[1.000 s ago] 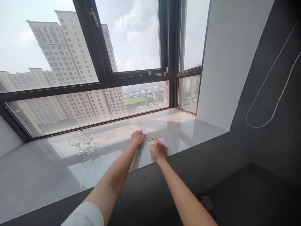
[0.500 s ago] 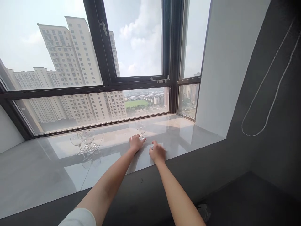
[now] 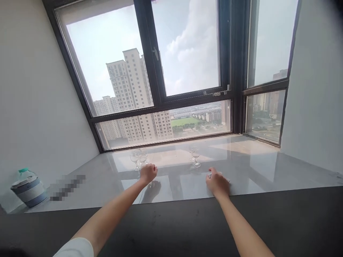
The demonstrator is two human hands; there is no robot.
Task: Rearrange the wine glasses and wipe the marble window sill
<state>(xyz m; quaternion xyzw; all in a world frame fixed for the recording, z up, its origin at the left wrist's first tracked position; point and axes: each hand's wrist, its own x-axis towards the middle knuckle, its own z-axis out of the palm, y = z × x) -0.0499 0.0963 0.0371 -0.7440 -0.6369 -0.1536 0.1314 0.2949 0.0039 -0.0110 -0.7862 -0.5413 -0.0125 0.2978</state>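
Observation:
My left hand [image 3: 149,174] is curled into a loose fist over the sill, in front of a cluster of clear stemmed glasses [image 3: 136,159]. Nothing shows in it, and the hand covers part of the cluster. Farther right, a stemmed glass [image 3: 196,157] stands upright, apart from both hands; a second outline shows close beside it. My right hand [image 3: 218,182] rests low near the sill's front edge, its fingers closed round a white cloth [image 3: 227,179]. Most of that cloth is hidden under the hand.
The glossy grey windowsill [image 3: 174,194] ends at a front edge below my hands. At the far left stands a striped bucket [image 3: 29,191] with a green-topped item in it, beside a blurred-out patch. Dark-framed windows [image 3: 158,103] rise behind the glasses.
My left hand has left the single glass and moved left to the glass cluster. The right hand stays near the front edge with the cloth. My view has turned left, bringing the bucket into sight.

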